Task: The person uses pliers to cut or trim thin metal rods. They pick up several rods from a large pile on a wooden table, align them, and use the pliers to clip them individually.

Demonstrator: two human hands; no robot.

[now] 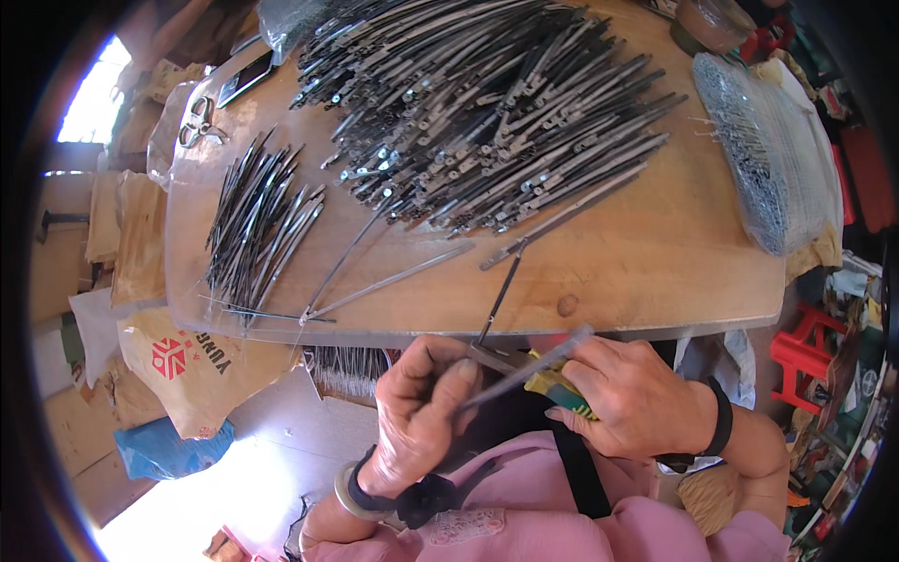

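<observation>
At the table's front edge, my left hand (426, 407) is closed on a grey metal rib (524, 372), pinched between thumb and fingers. The rib slants up toward my right hand and is blurred. My right hand (637, 393) is closed round a tool with yellow and green handles (554, 382); its head is hidden, so its kind does not show. A thin dark rod (501, 295) reaches from the hands up to a flat strip (548, 220) on the table. Left of it, a jointed metal rib (389, 279) lies open in a V near the edge.
A big heap of metal ribs (496, 122) covers the table's far middle, with a smaller bundle (257, 220) at left. Scissors (198, 124) and a phone (246, 77) lie far left. A plastic-wrapped bundle (763, 150) sits at right. A red stool (805, 351) stands beyond the right edge.
</observation>
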